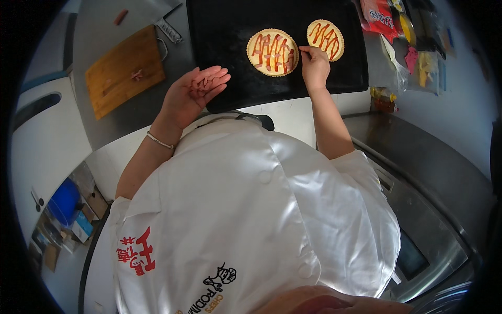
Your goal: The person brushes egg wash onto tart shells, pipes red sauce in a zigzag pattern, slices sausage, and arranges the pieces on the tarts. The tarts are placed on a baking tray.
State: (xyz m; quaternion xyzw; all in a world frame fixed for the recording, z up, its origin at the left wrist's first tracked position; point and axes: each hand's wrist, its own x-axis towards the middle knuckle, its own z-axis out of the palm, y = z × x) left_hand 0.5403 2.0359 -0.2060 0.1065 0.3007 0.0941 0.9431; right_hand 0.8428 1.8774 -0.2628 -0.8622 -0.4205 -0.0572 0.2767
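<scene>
Two round pizza bases with fluted rims and zigzags of red sauce lie on a black baking tray [225,57]. The left, nearer pizza base [272,52] has pink pieces along its right part; the other pizza base [325,40] sits to its right, slightly farther off. My left hand [196,90] is cupped palm up at the tray's near left edge, holding several pink sausage slices [204,83]. At the right rim of the nearer base, my right hand [316,64] is closed in a pinch. What its fingertips hold is too small to make out.
Left of the tray lies a wooden cutting board [125,73] with pink scraps, a cleaver [168,30] and a sausage piece [121,17] beyond it. A red package [379,18], plastic bags and a small bottle [383,94] stand right of the tray.
</scene>
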